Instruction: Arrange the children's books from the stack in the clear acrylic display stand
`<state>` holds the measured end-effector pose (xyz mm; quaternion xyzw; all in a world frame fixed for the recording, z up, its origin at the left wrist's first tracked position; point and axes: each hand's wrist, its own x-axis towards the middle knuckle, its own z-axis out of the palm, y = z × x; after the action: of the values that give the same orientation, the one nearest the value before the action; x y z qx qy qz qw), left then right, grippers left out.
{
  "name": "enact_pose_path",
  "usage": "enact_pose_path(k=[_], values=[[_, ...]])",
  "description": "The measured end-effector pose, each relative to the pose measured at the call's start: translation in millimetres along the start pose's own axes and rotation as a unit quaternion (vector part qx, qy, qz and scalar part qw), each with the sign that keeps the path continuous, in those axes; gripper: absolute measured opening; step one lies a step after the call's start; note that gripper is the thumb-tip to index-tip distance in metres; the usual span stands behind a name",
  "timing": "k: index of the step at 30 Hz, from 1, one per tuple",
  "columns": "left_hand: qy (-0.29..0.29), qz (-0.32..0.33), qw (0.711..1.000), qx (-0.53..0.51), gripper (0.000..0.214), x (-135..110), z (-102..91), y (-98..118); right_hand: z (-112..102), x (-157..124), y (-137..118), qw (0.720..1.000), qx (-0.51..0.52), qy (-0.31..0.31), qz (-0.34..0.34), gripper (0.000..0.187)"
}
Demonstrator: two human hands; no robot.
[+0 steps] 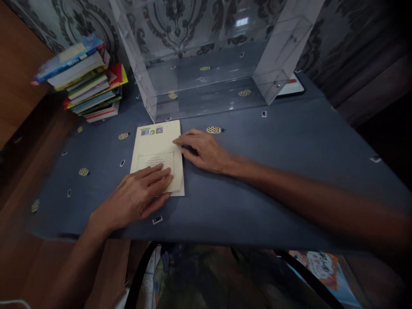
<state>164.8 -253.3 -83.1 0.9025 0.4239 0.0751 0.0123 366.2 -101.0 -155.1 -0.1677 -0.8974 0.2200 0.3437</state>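
While your left hand [137, 193] lies flat, unclenched, across the near half of the book [161, 143], your right hand [204, 150], loosely bent and clasping nothing, touches its right edge. Book lies on the table [231, 210], right of the stack [92, 81], nearer than the rack [277, 51].

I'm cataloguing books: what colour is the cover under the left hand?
The book cover is pale cream; it shows best in the head view.
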Motion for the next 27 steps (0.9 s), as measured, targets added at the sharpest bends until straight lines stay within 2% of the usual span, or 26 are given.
enact_pose_path(k=[7, 11, 13, 18, 27], values=[[0.007, -0.003, 1.0, -0.011, 0.031, -1, 1.2, 1, -2, -25, -37, 0.999, 0.024, -0.033, 0.008, 0.03], [0.024, -0.022, 0.999, -0.002, 0.033, -4, 7.7, 1, 1, -34, -53, 0.998, -0.016, -0.056, 0.012, 0.053], [0.045, -0.032, 0.998, 0.007, 0.031, -5, 13.7, 0, 2, -36, -57, 0.997, -0.034, -0.066, 0.01, 0.058], [0.13, -0.051, 0.99, -0.006, 0.025, -9, 32.2, -3, 4, -38, -63, 0.995, -0.056, -0.077, 0.006, 0.058], [0.149, -0.09, 0.984, -0.036, 0.034, -16, 50.3, -7, 7, -38, -59, 0.992, -0.046, -0.108, 0.04, 0.061]])
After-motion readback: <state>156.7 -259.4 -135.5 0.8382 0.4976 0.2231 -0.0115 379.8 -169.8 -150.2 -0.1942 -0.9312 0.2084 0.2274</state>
